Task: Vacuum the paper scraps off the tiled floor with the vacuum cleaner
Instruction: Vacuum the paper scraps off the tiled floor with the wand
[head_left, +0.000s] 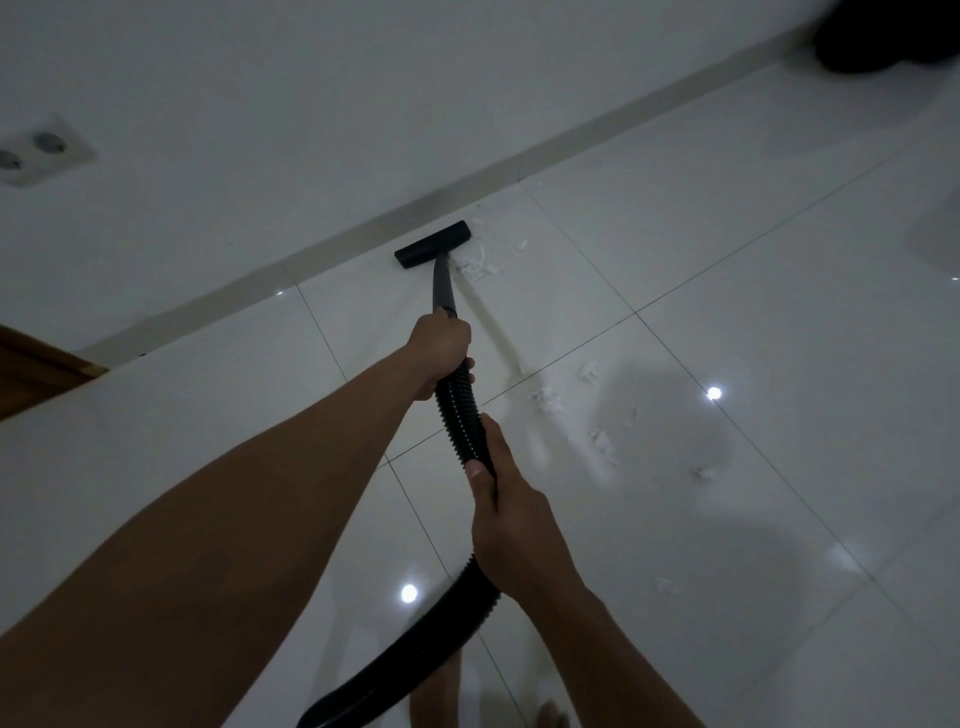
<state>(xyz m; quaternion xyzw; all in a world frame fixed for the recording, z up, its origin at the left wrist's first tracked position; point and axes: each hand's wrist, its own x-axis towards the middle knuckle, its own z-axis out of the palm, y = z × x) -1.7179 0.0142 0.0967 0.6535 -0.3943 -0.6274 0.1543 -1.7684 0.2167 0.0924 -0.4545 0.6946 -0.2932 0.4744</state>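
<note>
Nozzle (432, 244) sits by scraps (478, 262); left hand (441, 353) and right hand (511, 525) grip hose (460, 410).

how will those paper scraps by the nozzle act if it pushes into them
The paper scraps look small, thin and loose, so probably very light and apt to scatter ahead of the nozzle. The tiled floor is glossy, so they likely slide easily.

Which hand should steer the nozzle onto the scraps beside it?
Left, probably: the left hand grips nearest the flat black nozzle beside the white paper scraps; the right hand holds the black ribbed hose farther back.
</note>
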